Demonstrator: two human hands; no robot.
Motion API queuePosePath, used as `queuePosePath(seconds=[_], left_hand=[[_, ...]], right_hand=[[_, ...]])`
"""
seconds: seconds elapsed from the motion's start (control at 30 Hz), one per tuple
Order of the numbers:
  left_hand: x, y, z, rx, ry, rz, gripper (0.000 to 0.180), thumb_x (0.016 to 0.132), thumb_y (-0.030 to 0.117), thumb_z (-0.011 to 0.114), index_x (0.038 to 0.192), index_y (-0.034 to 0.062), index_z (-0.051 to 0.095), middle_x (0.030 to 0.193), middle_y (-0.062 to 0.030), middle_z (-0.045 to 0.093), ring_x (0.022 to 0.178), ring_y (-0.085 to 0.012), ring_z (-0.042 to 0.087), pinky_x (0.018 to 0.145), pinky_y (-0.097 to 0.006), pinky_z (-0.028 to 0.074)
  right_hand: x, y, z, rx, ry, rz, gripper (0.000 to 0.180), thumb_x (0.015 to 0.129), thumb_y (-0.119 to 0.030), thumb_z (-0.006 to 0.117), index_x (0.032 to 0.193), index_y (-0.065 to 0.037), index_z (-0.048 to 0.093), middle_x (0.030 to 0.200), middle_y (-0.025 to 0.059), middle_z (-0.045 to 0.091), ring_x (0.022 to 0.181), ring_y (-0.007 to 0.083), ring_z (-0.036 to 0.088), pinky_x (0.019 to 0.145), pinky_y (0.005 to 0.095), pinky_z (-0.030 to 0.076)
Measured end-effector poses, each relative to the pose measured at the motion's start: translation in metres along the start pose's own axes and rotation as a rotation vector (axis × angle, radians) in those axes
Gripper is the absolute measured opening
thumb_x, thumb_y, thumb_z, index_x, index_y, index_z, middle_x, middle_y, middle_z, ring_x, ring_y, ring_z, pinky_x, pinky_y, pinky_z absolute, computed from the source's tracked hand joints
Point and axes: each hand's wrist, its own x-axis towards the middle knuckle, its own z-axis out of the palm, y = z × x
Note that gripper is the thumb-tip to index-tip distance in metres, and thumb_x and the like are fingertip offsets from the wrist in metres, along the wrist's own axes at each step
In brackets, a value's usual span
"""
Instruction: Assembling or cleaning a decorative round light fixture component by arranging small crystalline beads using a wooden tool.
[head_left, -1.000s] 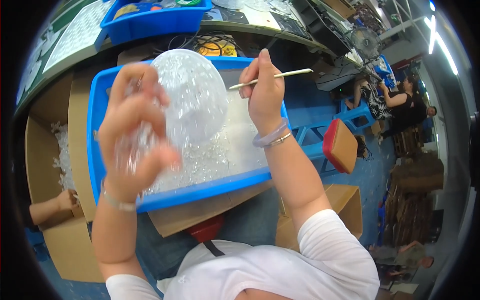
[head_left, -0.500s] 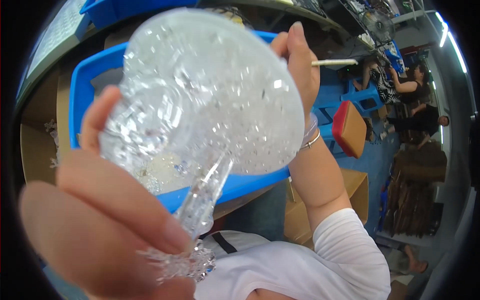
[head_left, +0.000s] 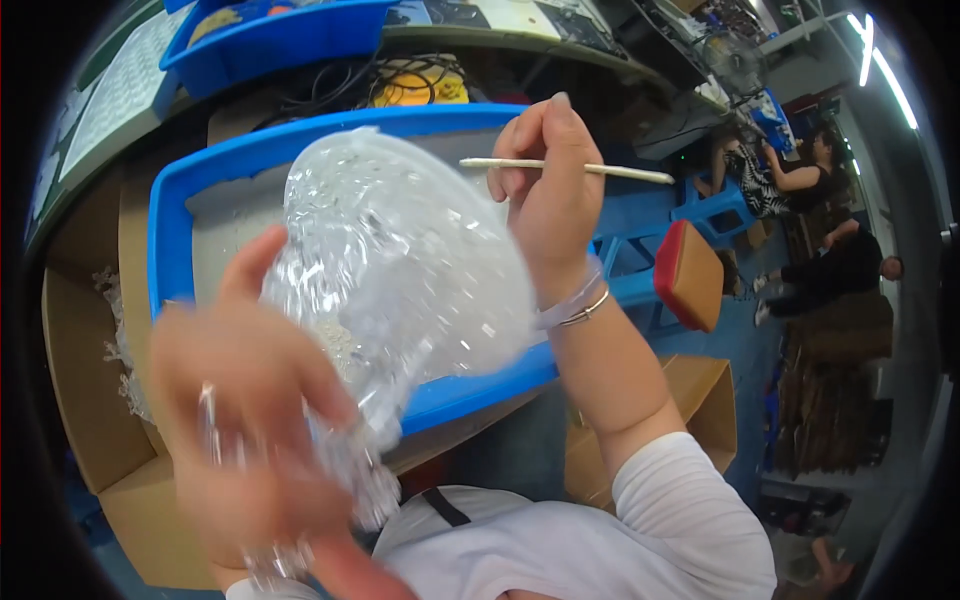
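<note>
My left hand (head_left: 250, 400), blurred by motion, grips a clear plastic ornament (head_left: 430, 250) by its knobbly stem. The ornament's broad rounded panel is dotted with small glittering stones and tilts over a blue tub (head_left: 430, 405). Beyond the panel's right edge, my right hand (head_left: 560, 190) is closed with a thin cotton swab (head_left: 625, 174) pinched in the fingers. The swab's left tip points over the tub and does not touch the ornament. Pale material with small glittering bits (head_left: 335, 345) lies in the tub, partly hidden by the ornament.
An open cardboard box (head_left: 85, 400) with clear branching pieces stands at the left, another box (head_left: 705, 400) at the right. Behind are a second blue tub (head_left: 275, 50), black cables (head_left: 340, 80) and a worktable. Blue stools, a red-edged tan cushion (head_left: 690, 275) and other people appear at right.
The ornament has moved lower and away from the camera in my left hand. My right hand has moved down and left, and the cotton swab now lies across its fingers.
</note>
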Motion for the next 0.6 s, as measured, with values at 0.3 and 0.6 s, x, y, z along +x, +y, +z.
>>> queuePosePath(seconds=[0.3,0.6], left_hand=[[0.029,-0.024,0.028,0.141,0.155,-0.074,0.014,0.073,0.018,0.051,0.077,0.0068,0.044,0.082,-0.0032,0.038,0.077,-0.0127,0.037,0.074,-0.025,0.029],[0.033,-0.033,0.025,0.135,0.158,0.124,0.021,0.062,0.001,0.047,0.083,0.0018,0.047,0.082,-0.0058,0.046,0.075,-0.0142,0.042,0.070,-0.025,0.036]], right_hand=[[-0.006,-0.011,-0.010,-0.097,-0.130,-0.010,0.038,0.088,-0.029,0.039,0.058,-0.006,0.043,0.048,0.0047,0.045,0.039,0.0077,0.039,0.037,0.0191,0.031],[-0.004,-0.006,-0.007,-0.177,-0.166,0.010,0.037,0.088,-0.026,0.041,0.058,-0.005,0.046,0.049,0.0048,0.047,0.040,0.0074,0.041,0.039,0.0179,0.031]])
